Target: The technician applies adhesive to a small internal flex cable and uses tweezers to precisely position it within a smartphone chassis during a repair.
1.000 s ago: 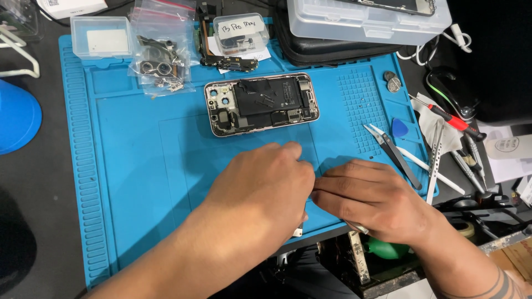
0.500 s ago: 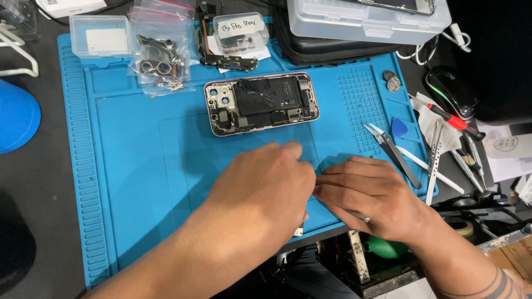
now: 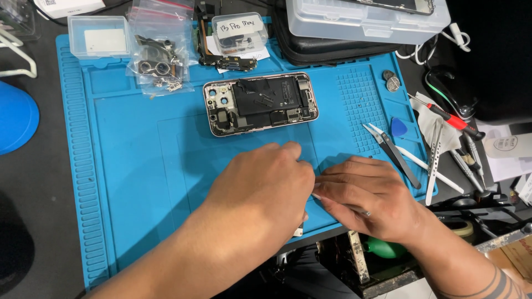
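Already stripped of its back, the opened phone (image 3: 260,103) lies face down on the blue mat (image 3: 127,166), its boards and black shield plate exposed, up and away from both hands. Judging by that, disassembly is well advanced; what remains of the job cannot be read from this view.

Left to right: the left hand (image 3: 263,191) rests knuckles-up near the mat's front edge, fingers curled downward and pinched toward the right hand. Whether its grip closes on anything cannot be told, as the palm hides it; a small pale piece (image 3: 299,231) peeks out just beneath the heel of the hand. Touching it fingertip to fingertip, the right hand (image 3: 368,196) lies flat-curled on the mat, clasped loosely over a thin metal tool (image 3: 354,209) whose shaft runs under the fingers toward the left hand.

Beyond the left hand, up and to its left, sits a clear bag of small parts (image 3: 158,66). To the right of the right hand, tweezers (image 3: 393,152), a blue pick (image 3: 399,127) and a red-handled screwdriver (image 3: 454,122) lie spread near the mat's edge on the dark surface (image 3: 33,232).
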